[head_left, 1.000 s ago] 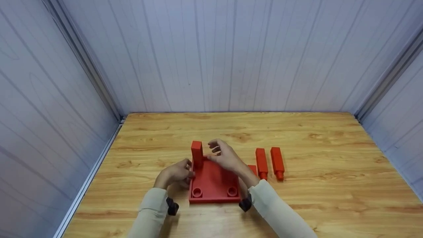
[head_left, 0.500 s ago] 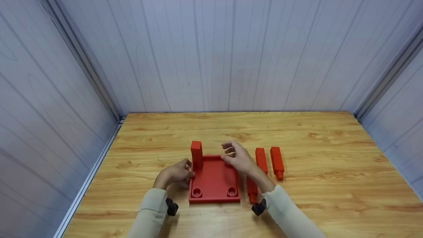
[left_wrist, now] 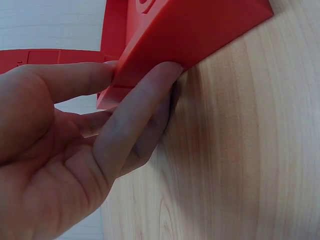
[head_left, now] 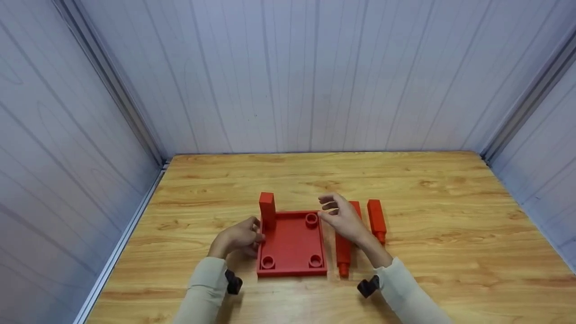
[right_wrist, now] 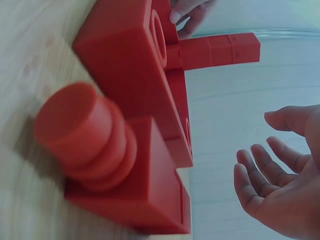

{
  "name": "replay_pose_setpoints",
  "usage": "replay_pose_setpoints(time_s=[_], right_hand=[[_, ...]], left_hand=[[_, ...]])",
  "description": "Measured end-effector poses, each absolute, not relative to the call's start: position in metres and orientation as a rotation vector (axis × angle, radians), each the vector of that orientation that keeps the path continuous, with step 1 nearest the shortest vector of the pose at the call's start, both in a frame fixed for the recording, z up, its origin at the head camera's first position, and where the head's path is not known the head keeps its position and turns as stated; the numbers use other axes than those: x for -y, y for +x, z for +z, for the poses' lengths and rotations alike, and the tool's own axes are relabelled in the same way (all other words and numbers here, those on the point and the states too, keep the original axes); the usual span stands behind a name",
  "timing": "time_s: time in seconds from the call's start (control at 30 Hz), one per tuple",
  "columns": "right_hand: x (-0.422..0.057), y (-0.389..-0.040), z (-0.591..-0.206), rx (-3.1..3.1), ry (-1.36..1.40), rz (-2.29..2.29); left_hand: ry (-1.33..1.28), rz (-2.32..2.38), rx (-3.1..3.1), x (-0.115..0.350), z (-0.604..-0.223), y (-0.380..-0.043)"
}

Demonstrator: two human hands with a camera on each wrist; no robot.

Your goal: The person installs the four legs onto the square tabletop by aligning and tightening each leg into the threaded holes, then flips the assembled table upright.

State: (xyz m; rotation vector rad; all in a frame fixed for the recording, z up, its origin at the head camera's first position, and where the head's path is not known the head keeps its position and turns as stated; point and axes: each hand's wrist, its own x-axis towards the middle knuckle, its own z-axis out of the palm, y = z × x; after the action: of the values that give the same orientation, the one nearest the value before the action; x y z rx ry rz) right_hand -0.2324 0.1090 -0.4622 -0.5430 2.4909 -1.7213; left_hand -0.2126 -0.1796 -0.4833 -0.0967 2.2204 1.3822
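one red tray (head_left: 292, 245) | four red posts (head_left: 376, 215): one stands, three lie | three ring sockets (head_left: 268, 262) show | one left hand (head_left: 240, 234) | one right hand (head_left: 345, 221) | two pale sleeves (head_left: 203, 280) | two black wrist cameras (head_left: 233, 282) | one table (head_left: 216, 180) | three walls (head_left: 288, 76)

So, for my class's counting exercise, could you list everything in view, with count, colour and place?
Tray: one, red, on the table
Sockets: three visible, red, in the tray's near two corners and far right corner
Upright block: one, red, standing at the tray's far left corner
Loose blocks: three, red, lying right of the tray
Table: one, wood-brown, under everything
Walls: three, pale grey-blue, behind and both sides
Wrist cameras: two, black, one per wrist
Sleeves: two, pale, on both arms
Left hand: one, bare, gripping the tray's left wall
Right hand: one, bare, near the far right corner, holding nothing
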Motion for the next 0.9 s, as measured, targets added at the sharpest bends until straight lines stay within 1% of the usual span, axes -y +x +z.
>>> replay_pose_setpoints(time_s=[0.07, 0.27, 0.9], right_hand=[[-0.112, -0.231, -0.459, -2.500, -0.511, -1.720], [-0.128, -0.239, -0.468, -2.481, -0.462, -1.759], [-0.185, -0.247, -0.477, -2.584, -0.328, -1.744]], left_hand=[[-0.090, 1.381, -2.218, 0.180, -0.483, -0.213], [-0.096, 1.366, -2.220, 0.181, -0.483, -0.214], [-0.087, 1.401, -2.203, 0.180, -0.486, -0.214]])
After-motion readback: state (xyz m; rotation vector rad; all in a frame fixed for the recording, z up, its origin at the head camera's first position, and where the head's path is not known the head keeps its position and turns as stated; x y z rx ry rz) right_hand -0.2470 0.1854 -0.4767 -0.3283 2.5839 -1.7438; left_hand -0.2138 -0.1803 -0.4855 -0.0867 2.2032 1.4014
